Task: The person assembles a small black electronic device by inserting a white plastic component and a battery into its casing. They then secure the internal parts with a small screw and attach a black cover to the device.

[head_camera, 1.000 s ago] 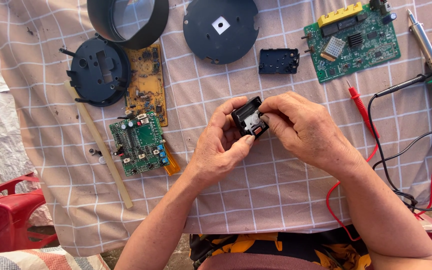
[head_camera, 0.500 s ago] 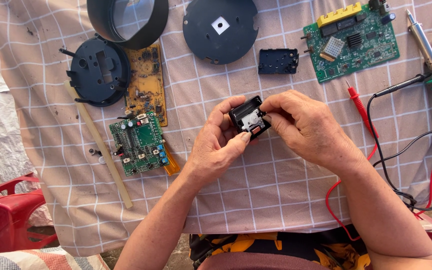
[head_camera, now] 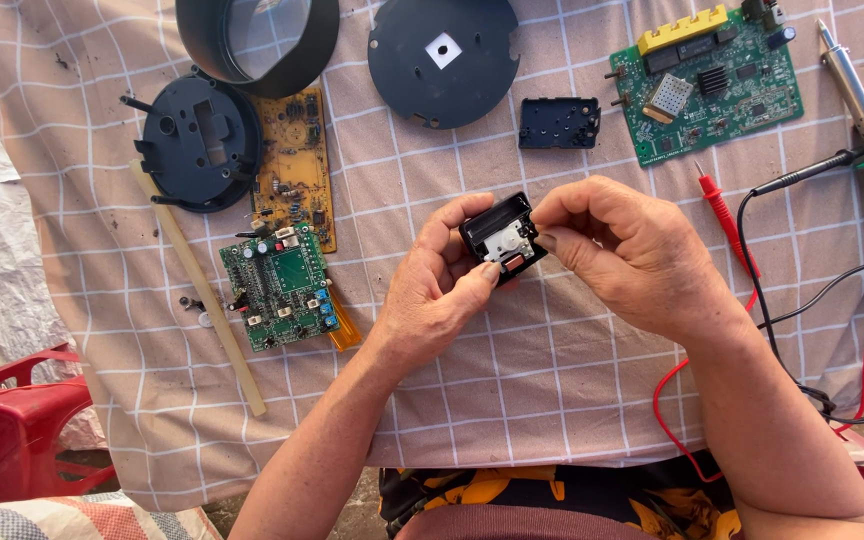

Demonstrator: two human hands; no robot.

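Note:
Both hands meet over the middle of the checked tablecloth [head_camera: 552, 380] around a small black plastic module [head_camera: 503, 238] with a white and metal insert and an orange-red part at its lower edge. My left hand [head_camera: 439, 295] grips it from the left and below, thumb pressed at its lower corner. My right hand [head_camera: 624, 250] pinches its right side with fingertips. The module is tilted, open face up toward the camera.
A small green circuit board [head_camera: 285, 288] and a yellow board [head_camera: 297, 165] lie left, beside a black round base [head_camera: 197, 140], a pale stick [head_camera: 202, 290], a black ring [head_camera: 257, 40] and disc [head_camera: 442, 60]. A black cover [head_camera: 559, 122], large green board [head_camera: 709, 80], soldering iron [head_camera: 857, 90] and probe leads [head_camera: 722, 210] lie right.
The module has shifted slightly in my fingers; my left thumb has moved onto its lower corner. Everything on the cloth stays put.

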